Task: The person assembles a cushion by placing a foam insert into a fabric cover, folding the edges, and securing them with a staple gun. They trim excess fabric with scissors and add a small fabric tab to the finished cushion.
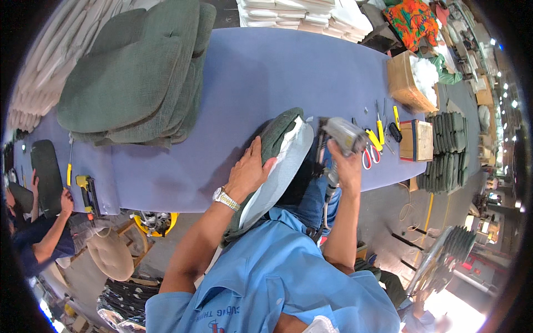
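A dark green fabric seat cushion [273,136] stands tilted on its edge at the front of the blue table, with its pale underside turned to the right. My left hand [248,171] grips it, fingers over the green cover and thumb at the white edge. In my right hand [347,165] is a grey air staple gun [343,135], slightly blurred, with its hose hanging below. The gun's nose is just right of the cushion, seemingly apart from it. Red-handled scissors [371,157] and a yellow cutter [374,140] lie close beyond the gun.
Green cushions [127,83] are piled at the table's left. Screwdrivers [380,125], a small wooden box [416,140] and a carton of white stuffing [408,83] sit on the right. At far left, a co-worker's hands [66,201] are near another cushion and a second staple gun [87,194].
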Demonstrator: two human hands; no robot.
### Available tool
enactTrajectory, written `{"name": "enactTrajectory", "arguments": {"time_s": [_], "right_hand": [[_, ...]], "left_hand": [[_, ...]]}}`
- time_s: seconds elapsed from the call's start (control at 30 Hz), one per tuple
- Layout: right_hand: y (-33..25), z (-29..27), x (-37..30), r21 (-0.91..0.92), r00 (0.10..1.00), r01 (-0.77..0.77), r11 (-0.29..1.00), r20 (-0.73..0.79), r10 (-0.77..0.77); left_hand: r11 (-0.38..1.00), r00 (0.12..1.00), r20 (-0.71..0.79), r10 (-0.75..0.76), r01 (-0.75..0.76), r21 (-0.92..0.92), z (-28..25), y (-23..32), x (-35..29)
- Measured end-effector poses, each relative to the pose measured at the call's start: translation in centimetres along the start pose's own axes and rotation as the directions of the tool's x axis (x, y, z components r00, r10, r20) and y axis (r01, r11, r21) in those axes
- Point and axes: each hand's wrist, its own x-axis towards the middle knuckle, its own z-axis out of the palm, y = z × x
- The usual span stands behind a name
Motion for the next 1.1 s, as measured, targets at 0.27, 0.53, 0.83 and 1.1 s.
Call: {"name": "enactTrajectory", "arguments": {"time_s": [0.27, 0.53, 0.83, 1.1], "right_hand": [[-5.1, 0.3, -1.9, -0.243, 0.875, 0.315, 0.917, 0.45, -0.181], [-3.3, 3.6, -1.4, -0.4, 0.853, 0.237, 0.885, 0.522, 0.007], [-1.5, 3.5, -1.6, -0.351, 0.838, 0.25, 0.902, 0.545, -0.02], [0.1, 4.6, -1.7, -0.354, 0.833, 0.219, 0.909, 0.554, 0.015]], "left_hand": [[1.0, 0.999, -0.027, 0.029, -0.029, -0.01, 0.5, -0.4, 0.1], [1.0, 0.999, -0.021, 0.024, -0.025, -0.017, 0.2, -0.7, 0.5], [0.999, 0.999, -0.046, 0.025, -0.027, -0.036, 0.1, -0.8, 0.4], [0.999, 0.991, -0.129, 0.03, -0.028, 0.016, 0.7, -0.6, 0.8]]}}
